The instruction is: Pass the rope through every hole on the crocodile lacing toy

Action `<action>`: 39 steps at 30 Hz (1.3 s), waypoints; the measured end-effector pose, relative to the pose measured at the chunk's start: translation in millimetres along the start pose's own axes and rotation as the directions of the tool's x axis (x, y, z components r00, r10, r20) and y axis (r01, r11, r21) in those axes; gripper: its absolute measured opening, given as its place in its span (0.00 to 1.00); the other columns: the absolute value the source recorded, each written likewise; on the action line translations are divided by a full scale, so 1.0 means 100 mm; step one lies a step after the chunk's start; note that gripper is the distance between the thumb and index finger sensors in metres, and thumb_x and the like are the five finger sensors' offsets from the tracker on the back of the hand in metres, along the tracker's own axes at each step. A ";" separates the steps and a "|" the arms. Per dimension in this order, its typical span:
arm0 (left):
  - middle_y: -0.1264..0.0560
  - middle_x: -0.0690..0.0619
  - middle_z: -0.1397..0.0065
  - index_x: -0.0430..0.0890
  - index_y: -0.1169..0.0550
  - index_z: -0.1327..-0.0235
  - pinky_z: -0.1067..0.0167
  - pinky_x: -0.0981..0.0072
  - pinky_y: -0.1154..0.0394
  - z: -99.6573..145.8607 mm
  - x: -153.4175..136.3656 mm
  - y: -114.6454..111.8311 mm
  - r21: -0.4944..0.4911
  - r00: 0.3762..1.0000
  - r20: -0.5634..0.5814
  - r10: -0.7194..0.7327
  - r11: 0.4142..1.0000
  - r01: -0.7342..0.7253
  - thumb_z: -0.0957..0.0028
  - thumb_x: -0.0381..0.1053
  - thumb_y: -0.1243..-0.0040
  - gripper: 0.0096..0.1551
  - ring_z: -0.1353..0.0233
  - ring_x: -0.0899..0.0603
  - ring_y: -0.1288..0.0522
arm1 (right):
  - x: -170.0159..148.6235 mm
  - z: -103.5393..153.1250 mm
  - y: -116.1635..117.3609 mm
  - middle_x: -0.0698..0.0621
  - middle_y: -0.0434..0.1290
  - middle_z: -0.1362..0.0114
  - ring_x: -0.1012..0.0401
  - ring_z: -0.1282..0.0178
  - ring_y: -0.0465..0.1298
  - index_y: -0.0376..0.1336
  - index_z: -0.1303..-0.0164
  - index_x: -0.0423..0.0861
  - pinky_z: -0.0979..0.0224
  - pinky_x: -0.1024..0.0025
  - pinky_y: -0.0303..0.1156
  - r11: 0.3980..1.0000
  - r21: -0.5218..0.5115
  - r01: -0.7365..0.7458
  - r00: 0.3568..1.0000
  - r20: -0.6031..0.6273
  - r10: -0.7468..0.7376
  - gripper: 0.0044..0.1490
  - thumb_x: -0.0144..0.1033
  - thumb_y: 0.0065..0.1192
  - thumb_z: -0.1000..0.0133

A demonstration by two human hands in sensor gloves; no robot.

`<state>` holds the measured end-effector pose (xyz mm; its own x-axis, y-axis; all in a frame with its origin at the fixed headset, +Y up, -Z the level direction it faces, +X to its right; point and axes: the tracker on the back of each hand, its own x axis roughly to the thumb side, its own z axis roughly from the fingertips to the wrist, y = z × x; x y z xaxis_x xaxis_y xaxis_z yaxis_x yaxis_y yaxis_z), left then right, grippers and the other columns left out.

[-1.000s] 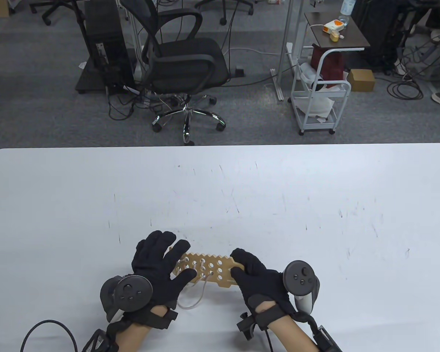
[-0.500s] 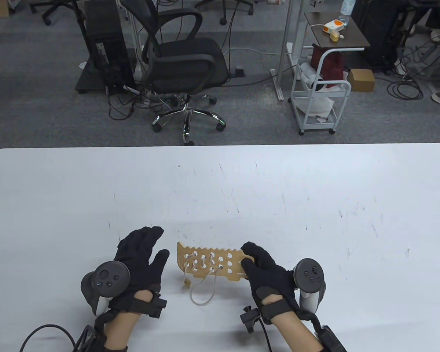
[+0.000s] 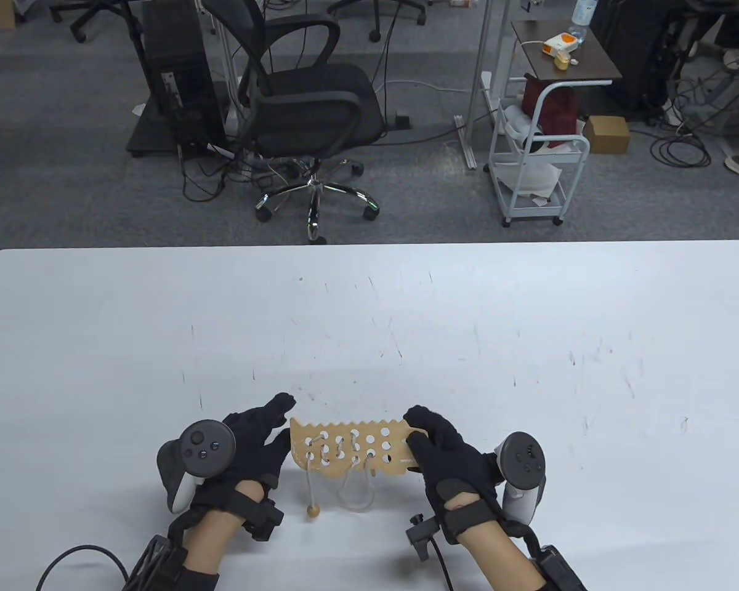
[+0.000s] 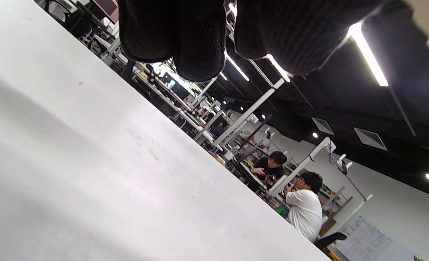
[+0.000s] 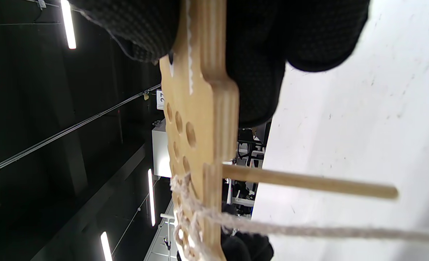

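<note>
The wooden crocodile board (image 3: 351,448) stands on edge, lifted just above the table (image 3: 369,320) near its front. My right hand (image 3: 415,440) pinches its right end, thumb in front and fingers behind. In the right wrist view the board (image 5: 200,127) is seen edge-on. The rope (image 3: 354,492) is laced through the left holes and hangs in a loop below. A wooden needle (image 3: 311,502) dangles from the left side, and shows as a stick (image 5: 308,183) in the right wrist view. My left hand (image 3: 277,425) is beside the board's left end with straight fingers, gripping nothing; its fingertips (image 4: 200,54) hang over bare table.
A black cable (image 3: 86,554) curls at the table's near left edge. Beyond the far edge stand an office chair (image 3: 308,111) and a white cart (image 3: 536,166). Two seated people (image 4: 298,195) appear far off in the left wrist view.
My left hand let go of the board, drew back left, then returned beside its left end. The right hand tilted the board upright, and the needle dropped to hang below.
</note>
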<state>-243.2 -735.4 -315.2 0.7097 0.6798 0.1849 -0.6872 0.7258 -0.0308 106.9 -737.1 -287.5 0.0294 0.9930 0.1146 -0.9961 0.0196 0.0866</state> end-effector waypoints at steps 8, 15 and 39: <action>0.18 0.53 0.38 0.66 0.22 0.34 0.28 0.39 0.38 -0.02 0.06 -0.16 -0.165 0.991 0.051 0.124 0.980 -0.114 0.55 0.60 0.30 0.31 0.32 0.39 0.23 | -0.02 0.01 0.08 0.43 0.78 0.40 0.50 0.51 0.84 0.60 0.32 0.38 0.45 0.53 0.74 0.996 0.063 0.066 0.998 -0.015 -0.065 0.33 0.35 0.62 0.46; 0.22 0.51 0.31 0.68 0.23 0.34 0.26 0.36 0.42 0.02 0.18 -0.41 -0.397 0.967 0.054 0.250 0.894 -0.209 0.55 0.60 0.30 0.32 0.27 0.37 0.28 | -0.02 0.02 0.13 0.44 0.79 0.40 0.51 0.51 0.85 0.61 0.33 0.38 0.46 0.55 0.76 0.987 0.108 0.122 0.992 -0.024 -0.120 0.33 0.36 0.63 0.46; 0.20 0.54 0.35 0.65 0.17 0.42 0.26 0.35 0.42 0.07 0.31 -0.55 -0.523 0.864 0.004 0.504 0.737 -0.428 0.55 0.59 0.29 0.25 0.29 0.39 0.26 | -0.01 0.05 0.21 0.45 0.79 0.39 0.52 0.49 0.85 0.60 0.32 0.38 0.46 0.57 0.77 0.971 0.154 0.180 0.983 -0.045 -0.175 0.32 0.37 0.63 0.46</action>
<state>-184.6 -755.5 -300.6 0.2665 0.9524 0.1478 -0.7290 0.2995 -0.6155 86.5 -738.1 -280.9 0.1998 0.9784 0.0532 -0.9494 0.1799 0.2576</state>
